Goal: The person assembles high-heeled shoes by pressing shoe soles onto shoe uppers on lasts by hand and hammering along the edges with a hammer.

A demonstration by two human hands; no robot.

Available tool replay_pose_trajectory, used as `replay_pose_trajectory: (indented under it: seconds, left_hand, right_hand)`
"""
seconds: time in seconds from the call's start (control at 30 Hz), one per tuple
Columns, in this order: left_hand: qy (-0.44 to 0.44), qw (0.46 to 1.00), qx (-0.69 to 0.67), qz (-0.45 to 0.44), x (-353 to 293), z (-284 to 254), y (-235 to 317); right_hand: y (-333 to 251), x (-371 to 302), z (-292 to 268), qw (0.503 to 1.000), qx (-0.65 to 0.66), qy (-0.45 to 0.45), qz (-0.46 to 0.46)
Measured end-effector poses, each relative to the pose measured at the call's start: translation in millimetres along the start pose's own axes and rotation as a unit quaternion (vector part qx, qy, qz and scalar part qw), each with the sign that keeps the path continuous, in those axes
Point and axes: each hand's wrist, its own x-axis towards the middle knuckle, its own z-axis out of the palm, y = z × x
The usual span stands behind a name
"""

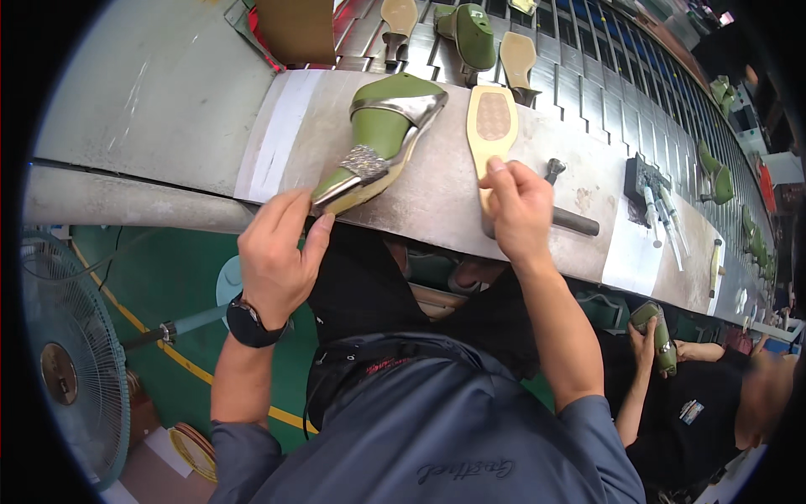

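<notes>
At the tabletop's [403, 220] front edge, the left hand [277, 252] has its fingers nearly closed, thumb opposed, pinching the near tip of a green shoe [375, 130] that slants away toward the back edge. Right of it, the right hand's [519, 214] fingers are curled shut on the narrow end of a cream sole [494, 118], beside a grey bar [579, 222] lying near that front edge.

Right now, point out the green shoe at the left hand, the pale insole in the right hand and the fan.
Green shoe [375, 133], head view: green section between its silver bands.
Pale insole [494, 118], head view: textured patch on its broad end.
Fan [60, 374], head view: round brown hub.
</notes>
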Motion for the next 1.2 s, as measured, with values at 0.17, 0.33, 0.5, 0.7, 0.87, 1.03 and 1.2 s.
replay_pose_trajectory:
  seconds: [0.17,0.33,0.5,0.7,0.87,1.03,1.2]
  left_hand:
    - [-0.051,0.983,-0.028,0.174,-2.5,21.2,34.1]
    - [-0.035,0.972,-0.084,0.218,-15.0,67.0,49.8]
    - [-0.056,0.958,-0.145,0.239,-17.5,86.6,45.6]
    - [-0.077,0.952,-0.187,0.229,-17.3,92.1,33.7]
    - [-0.154,0.927,-0.188,0.287,20.7,94.3,32.2]
    - [-0.172,0.921,-0.125,0.325,25.4,115.5,24.9]
    - [-0.143,0.93,-0.109,0.32,19.7,111.3,26.3]
  right_hand:
    - [12.6,-11.6,1.2,0.993,-0.076,0.06,-0.06]
    - [13.4,-14.1,2.0,0.997,-0.036,0.057,-0.029]
    - [2.1,-18.8,0.6,0.995,-0.089,0.042,-0.014]
    - [18.2,-23.6,2.9,0.993,-0.069,0.071,-0.068]
    - [17.6,-25.0,-2.0,0.99,-0.079,0.061,-0.102]
    - [30.4,-36.8,-12.3,0.974,-0.057,0.092,-0.2]
    - [31.5,-77.2,-33.5,0.877,-0.39,0.059,-0.274]
